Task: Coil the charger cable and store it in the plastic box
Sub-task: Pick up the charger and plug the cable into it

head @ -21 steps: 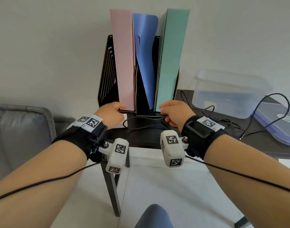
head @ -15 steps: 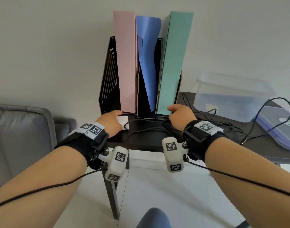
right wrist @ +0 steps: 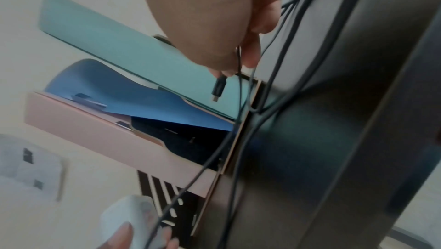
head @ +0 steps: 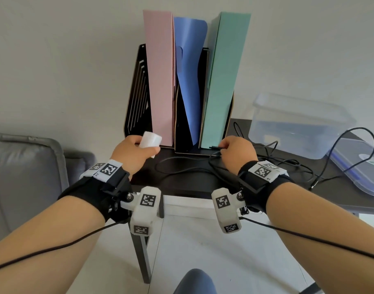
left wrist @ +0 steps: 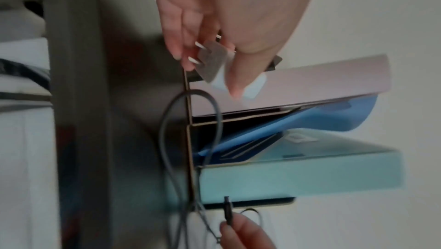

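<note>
My left hand (head: 137,150) grips the white charger plug (head: 150,141) and holds it lifted just above the black table (head: 182,181); its prongs show in the left wrist view, where the plug (left wrist: 250,87) sits between thumb and fingers. My right hand (head: 235,149) pinches the black cable's connector end (right wrist: 219,87) in front of the green folder. The black cable (head: 182,168) lies in loose loops on the table between and to the right of both hands. The clear plastic box (head: 298,124) stands open at the back right.
A black file rack (head: 139,92) with a pink folder (head: 158,77), a blue folder (head: 190,71) and a green folder (head: 224,77) stands right behind the hands. The box's blue-rimmed lid (head: 362,166) lies at the far right. A grey sofa (head: 22,177) is to the left.
My left hand has lifted the white charger plug off the table. My right hand has raised the connector end a little.
</note>
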